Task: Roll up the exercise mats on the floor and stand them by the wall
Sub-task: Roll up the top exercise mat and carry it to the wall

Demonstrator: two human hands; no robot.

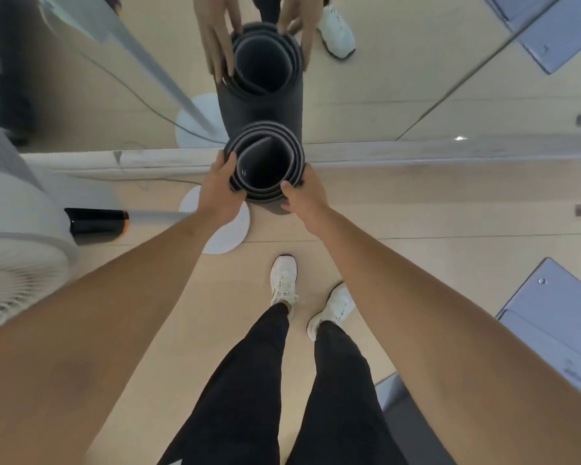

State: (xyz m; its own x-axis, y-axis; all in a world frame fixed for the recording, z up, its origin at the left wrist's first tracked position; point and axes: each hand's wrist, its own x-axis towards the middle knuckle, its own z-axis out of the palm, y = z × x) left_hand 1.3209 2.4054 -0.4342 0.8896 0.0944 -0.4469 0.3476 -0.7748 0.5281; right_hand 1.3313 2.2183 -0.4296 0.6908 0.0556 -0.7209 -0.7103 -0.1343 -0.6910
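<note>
A dark grey rolled mat [265,162] stands upright on the wooden floor [416,203], at the far edge of the floor where it meets the mirror wall [383,78]. The camera looks down into the open top of the roll, where the layers make a spiral with a lighter edge. The roll is touching or almost touching the mirror; I cannot tell which.

The left hand [220,187] grips the left side of the top rim, with the fingers curled around the outer layers. The right hand [304,193] is closed on the right side of the rim, the thumb pressing on the top edge. Both arms are stretched forward.

The mirror shows the same roll and both hands from the other side.

A white round base [227,229] of a standing fan lies on the floor just beside the roll, on its left side, partly under the left wrist. The fan head [17,263] is at the left edge of the view. Two white shoes [284,280] stand on the floor behind the roll. A light blue mat [550,330] lies flat near the right edge of the floor.
</note>
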